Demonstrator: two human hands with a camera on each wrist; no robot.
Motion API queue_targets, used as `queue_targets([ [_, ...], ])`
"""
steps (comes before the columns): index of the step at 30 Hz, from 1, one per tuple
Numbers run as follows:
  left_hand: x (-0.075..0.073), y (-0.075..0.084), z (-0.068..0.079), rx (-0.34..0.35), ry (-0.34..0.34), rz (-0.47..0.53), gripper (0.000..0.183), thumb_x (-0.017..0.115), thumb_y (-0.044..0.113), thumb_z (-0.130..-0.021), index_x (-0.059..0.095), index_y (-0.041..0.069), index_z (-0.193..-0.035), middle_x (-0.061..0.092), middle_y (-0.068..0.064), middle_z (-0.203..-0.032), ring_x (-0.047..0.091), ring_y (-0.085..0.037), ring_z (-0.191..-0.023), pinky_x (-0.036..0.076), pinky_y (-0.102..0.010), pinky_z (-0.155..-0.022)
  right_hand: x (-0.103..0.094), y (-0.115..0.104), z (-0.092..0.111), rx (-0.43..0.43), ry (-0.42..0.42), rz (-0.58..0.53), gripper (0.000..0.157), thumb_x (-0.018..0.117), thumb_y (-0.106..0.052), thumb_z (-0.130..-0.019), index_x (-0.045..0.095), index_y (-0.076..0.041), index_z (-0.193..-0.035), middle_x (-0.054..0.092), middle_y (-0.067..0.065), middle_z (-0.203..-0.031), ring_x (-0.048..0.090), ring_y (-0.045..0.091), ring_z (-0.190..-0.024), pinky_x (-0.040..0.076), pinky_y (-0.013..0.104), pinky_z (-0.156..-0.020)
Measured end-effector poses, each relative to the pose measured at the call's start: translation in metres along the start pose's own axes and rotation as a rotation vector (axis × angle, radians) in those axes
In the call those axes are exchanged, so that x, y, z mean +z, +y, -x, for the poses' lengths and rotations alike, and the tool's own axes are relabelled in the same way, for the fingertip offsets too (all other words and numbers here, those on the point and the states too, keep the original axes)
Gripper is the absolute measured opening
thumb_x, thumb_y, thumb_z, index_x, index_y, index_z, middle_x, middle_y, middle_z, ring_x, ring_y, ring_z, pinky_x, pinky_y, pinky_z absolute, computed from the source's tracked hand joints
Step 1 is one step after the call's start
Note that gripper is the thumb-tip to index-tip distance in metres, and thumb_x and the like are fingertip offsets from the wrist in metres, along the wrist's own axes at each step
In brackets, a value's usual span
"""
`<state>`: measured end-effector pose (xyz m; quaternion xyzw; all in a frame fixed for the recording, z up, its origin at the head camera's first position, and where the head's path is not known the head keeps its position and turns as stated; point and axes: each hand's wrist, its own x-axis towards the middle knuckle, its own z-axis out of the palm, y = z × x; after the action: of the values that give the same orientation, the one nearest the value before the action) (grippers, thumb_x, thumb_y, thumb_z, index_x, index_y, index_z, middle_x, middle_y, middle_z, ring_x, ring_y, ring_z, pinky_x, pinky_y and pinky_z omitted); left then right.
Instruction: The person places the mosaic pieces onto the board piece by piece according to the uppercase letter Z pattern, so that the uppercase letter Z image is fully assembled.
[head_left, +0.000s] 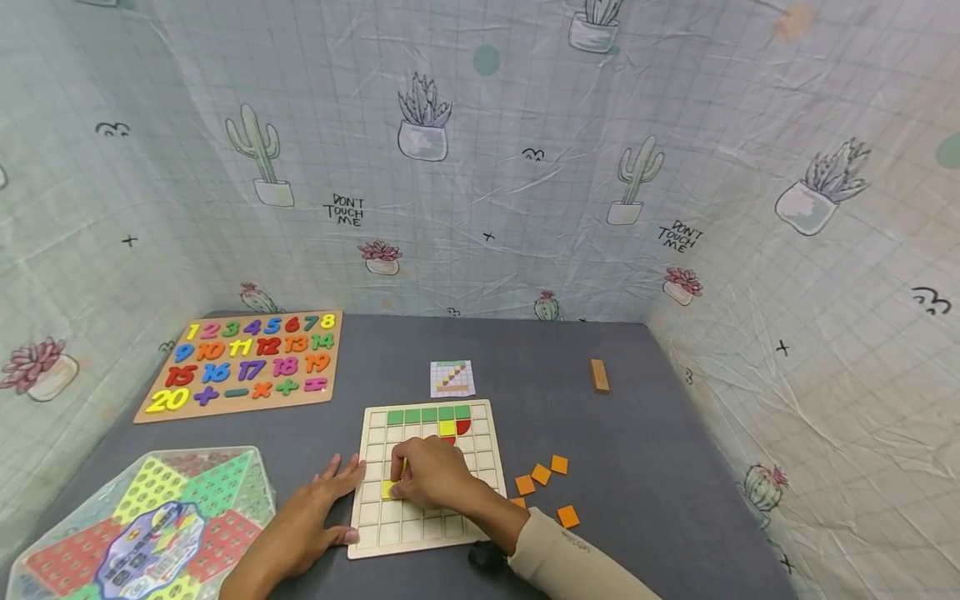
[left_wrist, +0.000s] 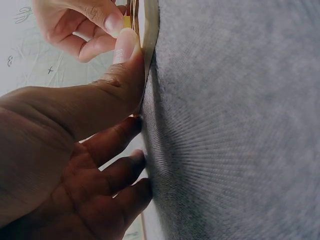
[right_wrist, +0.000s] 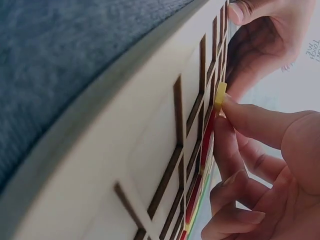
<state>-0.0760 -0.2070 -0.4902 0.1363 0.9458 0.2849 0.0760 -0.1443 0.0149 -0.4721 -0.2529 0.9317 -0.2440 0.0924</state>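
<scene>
A square wooden grid board (head_left: 416, 529) lies on the dark table. My left hand (head_left: 311, 517) is at its left side, fingers spread, thumb at the near left edge. In the left wrist view the thumb (left_wrist: 125, 50) presses the board's rim. My right hand (head_left: 435, 473) is over the board's middle, and its thumb and fingertips pinch a yellow square tile (right_wrist: 220, 94) at the left columns. Green tiles (head_left: 430, 414) line the top row. Under them sit a yellow tile (head_left: 447, 427) and a rounded red piece (head_left: 463, 427). My right hand hides part of the grid.
Several orange tiles (head_left: 541, 475) lie right of the board, some near my right forearm. A pattern card (head_left: 452, 389) and a small wooden block (head_left: 599, 376) are farther back. At left are a number board (head_left: 247, 393) and a wrapped hexagonal board (head_left: 67, 533).
</scene>
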Motion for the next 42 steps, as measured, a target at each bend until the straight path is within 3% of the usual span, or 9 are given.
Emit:
queue_targets([
  [12,-0.001,0.0,0.0,-0.019,-0.011,0.01,0.091,0.092,0.025,-0.077,0.052,0.01,-0.158,0.045,-0.014,-0.167,0.034,-0.052,-0.155,0.039,-0.076,-0.112,-0.017,0.013,0.011,-0.019,-0.012,-0.132,0.018,0.093,-0.02,-0.083,0.078,-0.021,-0.092,0.061,-0.014,-0.066,0.053,0.0,-0.06,0.042,0.021,-0.055],
  [23,-0.003,0.003,0.0,-0.018,-0.015,0.012,0.092,0.093,0.023,-0.076,0.052,0.01,-0.158,0.044,-0.015,-0.167,0.032,-0.051,-0.156,0.039,-0.075,-0.114,-0.053,0.064,0.049,0.087,0.007,-0.235,0.022,0.091,-0.011,-0.084,0.077,-0.016,-0.1,0.065,-0.007,-0.078,0.056,0.009,-0.073,0.044,0.024,-0.06],
  [31,-0.001,0.002,-0.002,-0.039,-0.033,0.009,0.093,0.092,0.025,-0.076,0.051,0.011,-0.159,0.043,-0.014,-0.168,0.031,-0.052,-0.156,0.037,-0.077,-0.113,-0.076,0.105,0.077,0.128,0.012,-0.175,0.03,0.093,-0.008,-0.08,0.076,-0.016,-0.104,0.069,0.001,-0.095,0.063,0.023,-0.089,0.049,0.031,-0.072],
  [36,0.0,0.003,-0.001,-0.05,-0.036,0.004,0.093,0.092,0.026,-0.077,0.051,0.012,-0.159,0.042,-0.013,-0.168,0.031,-0.052,-0.157,0.037,-0.077,-0.113,-0.083,0.12,0.088,0.11,-0.032,-0.11,0.033,0.097,-0.012,-0.074,0.077,-0.018,-0.099,0.069,-0.002,-0.096,0.063,0.02,-0.091,0.051,0.033,-0.078],
  [42,-0.001,0.004,-0.002,-0.06,-0.039,0.003,0.093,0.092,0.026,-0.077,0.051,0.012,-0.159,0.042,-0.013,-0.169,0.031,-0.052,-0.156,0.036,-0.077,-0.114,-0.082,0.12,0.097,0.065,-0.067,-0.04,0.035,0.101,-0.021,-0.068,0.077,-0.021,-0.093,0.066,-0.005,-0.092,0.06,0.012,-0.084,0.049,0.03,-0.076],
])
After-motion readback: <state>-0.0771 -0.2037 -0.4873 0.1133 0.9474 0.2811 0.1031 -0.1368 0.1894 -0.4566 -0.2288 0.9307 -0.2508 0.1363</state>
